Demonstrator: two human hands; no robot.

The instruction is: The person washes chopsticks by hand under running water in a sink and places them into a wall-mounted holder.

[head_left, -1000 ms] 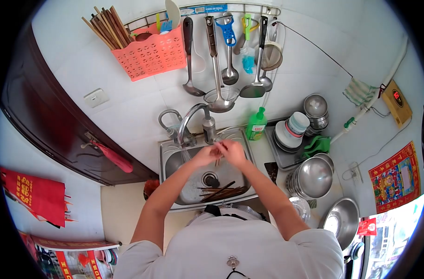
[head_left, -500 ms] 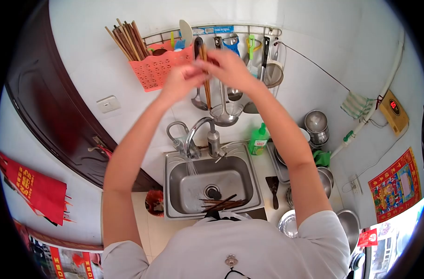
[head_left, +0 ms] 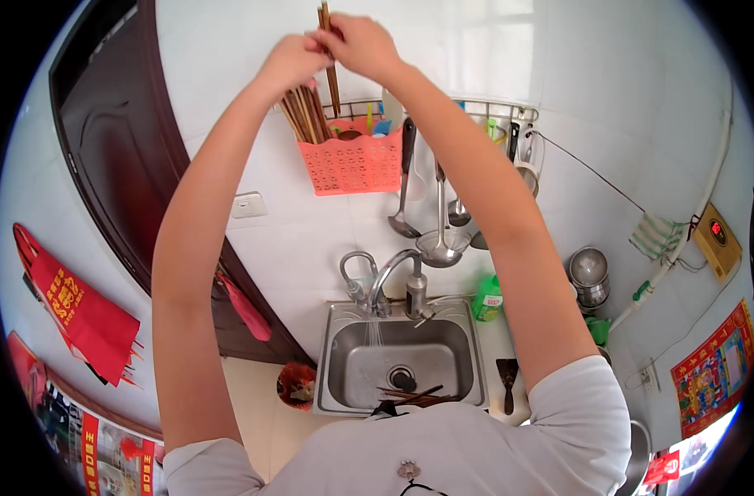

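High above the sink, my right hand (head_left: 359, 45) is closed around a few brown chopsticks (head_left: 333, 91), which hang nearly upright. My left hand (head_left: 292, 63) meets it at the same chopsticks, its fingers pressed together around them and partly hidden. Just below both hands is a coral-pink perforated basket (head_left: 354, 168), mounted on the wall. Many wooden chopsticks (head_left: 304, 116) stand in its left part, their tops covered by my left hand. Other utensils poke out of its right part.
Ladles and a strainer (head_left: 443, 244) hang from the wall rack. Below, water runs from the faucet (head_left: 402, 269) into the steel sink (head_left: 331, 397), where more chopsticks (head_left: 418, 397) lie. A green bottle (head_left: 488, 299) and a spatula (head_left: 507, 384) are on the right.
Both hands have gone up and left with the chopsticks, from in front of the hanging ladles to above the basket. The camera view has shifted too.
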